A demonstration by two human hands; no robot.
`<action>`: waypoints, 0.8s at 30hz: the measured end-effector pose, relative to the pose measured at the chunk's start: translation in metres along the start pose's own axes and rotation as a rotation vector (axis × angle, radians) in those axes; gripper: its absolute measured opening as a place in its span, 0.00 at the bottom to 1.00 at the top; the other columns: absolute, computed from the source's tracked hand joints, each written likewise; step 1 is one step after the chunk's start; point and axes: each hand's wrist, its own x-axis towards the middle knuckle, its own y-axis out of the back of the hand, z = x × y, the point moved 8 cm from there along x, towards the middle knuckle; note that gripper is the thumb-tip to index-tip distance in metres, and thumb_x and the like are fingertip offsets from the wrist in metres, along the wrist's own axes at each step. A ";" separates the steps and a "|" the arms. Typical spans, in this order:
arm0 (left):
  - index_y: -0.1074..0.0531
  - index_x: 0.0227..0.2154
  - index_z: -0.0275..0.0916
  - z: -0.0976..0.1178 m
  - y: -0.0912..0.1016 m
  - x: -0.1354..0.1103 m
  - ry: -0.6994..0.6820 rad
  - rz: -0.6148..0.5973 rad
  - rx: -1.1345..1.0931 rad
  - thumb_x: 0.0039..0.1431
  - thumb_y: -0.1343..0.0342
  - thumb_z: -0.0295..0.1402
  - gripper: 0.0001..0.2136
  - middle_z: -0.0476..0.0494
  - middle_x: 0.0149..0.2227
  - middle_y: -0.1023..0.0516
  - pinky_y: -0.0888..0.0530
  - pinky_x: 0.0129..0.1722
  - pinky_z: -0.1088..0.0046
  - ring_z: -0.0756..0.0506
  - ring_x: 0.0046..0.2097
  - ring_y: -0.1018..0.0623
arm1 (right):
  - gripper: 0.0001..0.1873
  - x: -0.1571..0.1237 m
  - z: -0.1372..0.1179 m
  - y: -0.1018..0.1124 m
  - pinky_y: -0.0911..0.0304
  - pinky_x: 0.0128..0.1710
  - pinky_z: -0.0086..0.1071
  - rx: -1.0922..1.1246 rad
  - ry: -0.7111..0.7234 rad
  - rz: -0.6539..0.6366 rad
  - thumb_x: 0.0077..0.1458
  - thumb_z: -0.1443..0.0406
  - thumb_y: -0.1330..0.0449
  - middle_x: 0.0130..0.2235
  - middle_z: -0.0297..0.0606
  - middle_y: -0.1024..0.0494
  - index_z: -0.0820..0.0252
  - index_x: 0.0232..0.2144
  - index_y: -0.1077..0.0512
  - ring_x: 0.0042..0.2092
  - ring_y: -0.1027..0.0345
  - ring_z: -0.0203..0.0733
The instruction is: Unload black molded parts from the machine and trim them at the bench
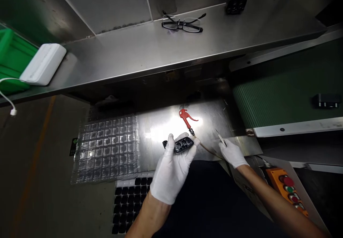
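My left hand (171, 173), in a white glove, is closed around a black plastic part (183, 145) with round recesses on its upper face. Over the steel table, my gloved right hand (232, 154) grips a slim tool with a pointed tip (220, 137); its exact kind is hard to make out. The tool's tip points away from me, to the right of the black part and apart from it. Just beyond my left hand lies a red air blow gun (185, 117), joined to a thin hose (210, 151) that runs toward my right hand.
Stacked clear plastic trays (107, 148) stand left, above a tray of black pieces (128, 202). A green conveyor belt (273, 84) carries a black part (327, 100) at right. Glasses (182, 24) and a white box (44, 64) lie on the shelf (120, 56). An orange button box (288, 190) sits lower right.
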 end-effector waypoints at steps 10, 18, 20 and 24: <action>0.21 0.46 0.34 0.006 -0.005 -0.011 -0.046 -0.053 -0.062 0.69 0.44 0.40 0.14 0.34 0.47 0.19 0.17 0.50 0.68 0.41 0.51 0.18 | 0.20 0.002 -0.027 -0.007 0.37 0.48 0.37 0.027 0.118 -0.075 0.70 0.54 0.52 0.49 0.44 0.20 0.53 0.55 0.28 0.53 0.27 0.54; 0.25 0.53 0.32 0.015 0.014 -0.015 -0.120 -0.061 0.093 0.70 0.46 0.31 0.13 0.32 0.51 0.22 0.27 0.26 0.79 0.50 0.35 0.23 | 0.20 0.034 -0.024 -0.014 0.35 0.48 0.41 -0.154 0.086 -0.110 0.70 0.58 0.50 0.47 0.49 0.20 0.60 0.55 0.27 0.48 0.25 0.52; 0.28 0.56 0.33 0.019 0.017 -0.019 -0.145 -0.063 0.136 0.70 0.46 0.31 0.15 0.31 0.53 0.23 0.25 0.28 0.77 0.49 0.37 0.23 | 0.21 0.038 -0.032 -0.002 0.36 0.50 0.44 -0.213 0.102 -0.042 0.68 0.57 0.46 0.50 0.54 0.23 0.63 0.56 0.28 0.52 0.28 0.58; 0.34 0.61 0.38 0.023 0.016 -0.034 -0.151 -0.083 0.226 0.67 0.41 0.32 0.21 0.37 0.50 0.25 0.23 0.29 0.74 0.46 0.41 0.21 | 0.25 0.043 -0.079 0.013 0.37 0.49 0.44 -0.206 0.224 0.052 0.63 0.52 0.39 0.54 0.53 0.28 0.62 0.56 0.31 0.54 0.31 0.60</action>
